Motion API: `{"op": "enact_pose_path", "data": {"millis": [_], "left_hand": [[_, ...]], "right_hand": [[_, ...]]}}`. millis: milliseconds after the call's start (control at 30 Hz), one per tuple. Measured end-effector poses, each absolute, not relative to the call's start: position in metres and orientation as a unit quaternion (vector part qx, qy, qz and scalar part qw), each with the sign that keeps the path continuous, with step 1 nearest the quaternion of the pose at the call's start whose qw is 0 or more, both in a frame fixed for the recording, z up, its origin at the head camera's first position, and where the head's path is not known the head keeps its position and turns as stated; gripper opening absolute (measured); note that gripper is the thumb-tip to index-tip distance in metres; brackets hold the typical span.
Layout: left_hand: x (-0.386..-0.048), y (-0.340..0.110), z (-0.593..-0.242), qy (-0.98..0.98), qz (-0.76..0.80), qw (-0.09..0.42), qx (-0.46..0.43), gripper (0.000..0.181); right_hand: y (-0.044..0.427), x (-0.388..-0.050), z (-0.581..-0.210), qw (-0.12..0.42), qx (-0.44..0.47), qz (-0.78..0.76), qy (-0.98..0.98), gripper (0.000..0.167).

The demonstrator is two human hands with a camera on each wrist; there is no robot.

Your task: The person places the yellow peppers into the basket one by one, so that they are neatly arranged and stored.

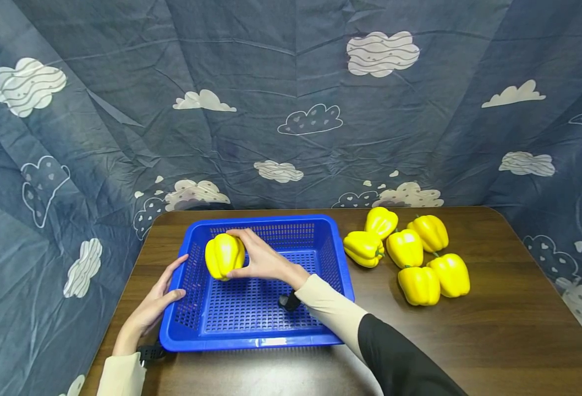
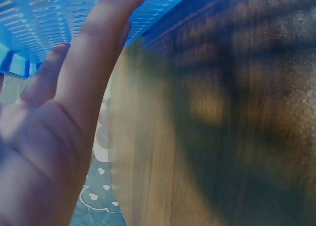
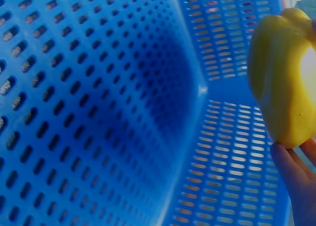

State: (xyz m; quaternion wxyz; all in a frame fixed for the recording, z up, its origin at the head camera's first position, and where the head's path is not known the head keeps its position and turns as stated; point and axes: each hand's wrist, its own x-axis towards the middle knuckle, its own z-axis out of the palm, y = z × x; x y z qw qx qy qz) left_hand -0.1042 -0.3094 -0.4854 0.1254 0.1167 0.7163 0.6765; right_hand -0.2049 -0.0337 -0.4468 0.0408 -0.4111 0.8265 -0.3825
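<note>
Black-and-cream right sleeve (image 1: 400,352) leads to the right hand (image 1: 266,258), its grip pinching a yellow bell pepper (image 1: 223,257) over the blue perforated basket (image 1: 212,344); the left hand (image 1: 151,305) rests spread on its left side. Glossy skin could slip from the fingertips, dropping the pepper.

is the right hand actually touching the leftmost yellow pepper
Touching. The head view shows the right hand gripping the leftmost yellow pepper between its thumb and fingers.
</note>
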Motion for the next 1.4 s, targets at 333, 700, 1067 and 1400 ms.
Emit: {"op": "enact_pose_path", "data": {"millis": [333, 700, 1067, 1400], "left_hand": [[-0.105, -0.310, -0.488, 0.719, 0.674, 0.127, 0.110, 0.071], [-0.105, -0.310, -0.489, 0.713, 0.680, 0.130, 0.108, 0.071], [-0.105, -0.310, -0.490, 0.719, 0.675, 0.125, 0.106, 0.070], [-0.105, -0.310, -0.490, 0.716, 0.677, 0.131, 0.105, 0.070]], "right_hand": [[-0.043, -0.208, -0.460, 0.050, -0.397, -0.389, 0.830, 0.086], [-0.052, -0.209, -0.473, 0.054, -0.376, -0.384, 0.842, 0.085], [-0.061, -0.210, -0.480, 0.061, -0.365, -0.362, 0.855, 0.088], [-0.067, -0.210, -0.487, 0.067, -0.362, -0.332, 0.869, 0.091]]}}
